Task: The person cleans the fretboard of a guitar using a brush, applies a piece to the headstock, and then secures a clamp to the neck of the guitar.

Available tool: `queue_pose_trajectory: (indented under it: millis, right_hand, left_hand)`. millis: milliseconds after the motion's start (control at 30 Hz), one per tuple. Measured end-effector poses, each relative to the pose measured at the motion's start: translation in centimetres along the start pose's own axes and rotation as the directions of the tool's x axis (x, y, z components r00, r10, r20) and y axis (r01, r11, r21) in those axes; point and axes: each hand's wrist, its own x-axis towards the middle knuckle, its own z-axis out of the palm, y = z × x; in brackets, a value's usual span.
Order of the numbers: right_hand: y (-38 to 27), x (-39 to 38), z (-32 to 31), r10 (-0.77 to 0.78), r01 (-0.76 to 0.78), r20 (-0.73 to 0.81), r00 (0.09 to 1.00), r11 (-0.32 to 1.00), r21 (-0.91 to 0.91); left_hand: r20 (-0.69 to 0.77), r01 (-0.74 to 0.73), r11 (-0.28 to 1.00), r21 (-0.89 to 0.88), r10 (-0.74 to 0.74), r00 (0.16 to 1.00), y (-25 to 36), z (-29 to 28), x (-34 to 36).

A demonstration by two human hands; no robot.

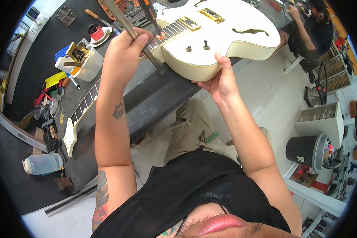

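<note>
A white hollow-body electric guitar (182, 53) lies face up across the dark bench, with f-shaped holes and gold pickups (188, 23). Its neck runs to the lower left, ending in a white headstock (70, 139); my left forearm hides part of it. My left hand (129, 45) is closed round the metal bar of what looks like a bar clamp (125, 22). The clamp's orange-tipped screw end (160, 35) is over the fretboard near the body. My right hand (222, 81) grips the guitar body's near edge, thumb on top and fingers beneath.
Left on the bench are a white tub (89, 65) of tools, a clear bottle (43, 164) and several loose hand tools. An orange tool case (111, 14) is behind. Another person (311, 35) sits at the far right. A black bin (303, 150) stands on the floor.
</note>
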Motion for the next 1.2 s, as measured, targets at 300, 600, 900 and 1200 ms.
queue_pose_trajectory:
  millis: [300,600,900,1200]
  right_hand:
    - [-1.5,0.4,-0.9,-0.092,0.092,0.034,0.995,0.996,0.003]
    - [-0.6,0.8,-1.0,-0.038,0.038,-0.008,0.999,0.999,-0.006]
    - [-0.8,0.6,-0.2,-0.047,0.047,0.013,0.999,0.999,0.004]
    - [-1.0,0.2,-0.4,-0.085,0.083,0.045,0.995,0.996,0.036]
  left_hand:
    - [0.047,-0.027,1.000,-0.010,0.028,0.999,3.7,-3.5,-5.6]
    - [-0.200,-0.256,0.966,-0.021,0.247,0.948,8.2,-20.6,-0.9]
    - [0.159,0.007,1.000,0.010,-0.008,0.987,-1.6,-13.8,9.8]
    - [0.404,0.156,0.970,-0.186,-0.070,0.912,-5.4,-7.5,9.7]
